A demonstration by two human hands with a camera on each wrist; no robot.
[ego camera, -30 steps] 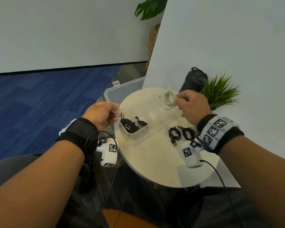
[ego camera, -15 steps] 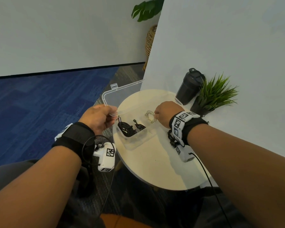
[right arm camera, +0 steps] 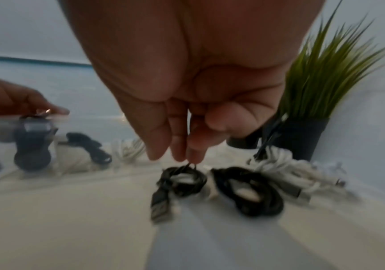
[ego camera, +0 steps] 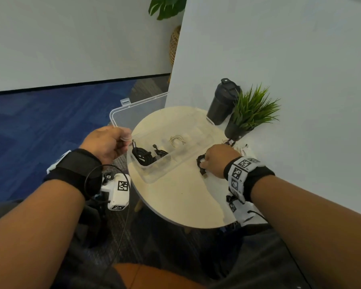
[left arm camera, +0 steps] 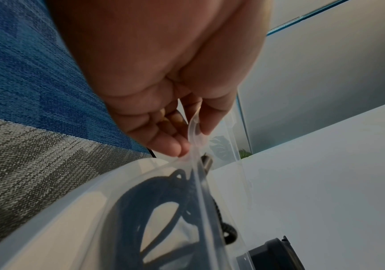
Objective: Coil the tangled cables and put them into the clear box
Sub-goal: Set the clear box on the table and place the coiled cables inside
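Observation:
The clear box [ego camera: 161, 174] lies open on the round table [ego camera: 175, 201]. Black coiled cables [ego camera: 142, 155] fill its left end and a white coil [ego camera: 176, 140] lies in its middle. My left hand [ego camera: 123, 140] pinches the box's rim [left arm camera: 196, 138] at the near left corner. Right of the box, my right hand [ego camera: 204, 163] reaches down and its fingertips [right arm camera: 194, 155] pinch a strand of a small black coil [right arm camera: 182, 180] that lies on the table. A second black coil [right arm camera: 249, 197] sits just right of it. A white tangle [right arm camera: 284, 169] lies beside the plant pot.
The box's clear lid [ego camera: 138, 111] hangs open over the table's far left edge. A black bottle [ego camera: 223, 101] and a potted grass plant [ego camera: 250, 109] stand at the back right against a white panel. Blue carpet lies to the left.
My right hand carried the white coil into the box, let it go, then moved right and down onto the black coil. The left hand kept its hold on the box.

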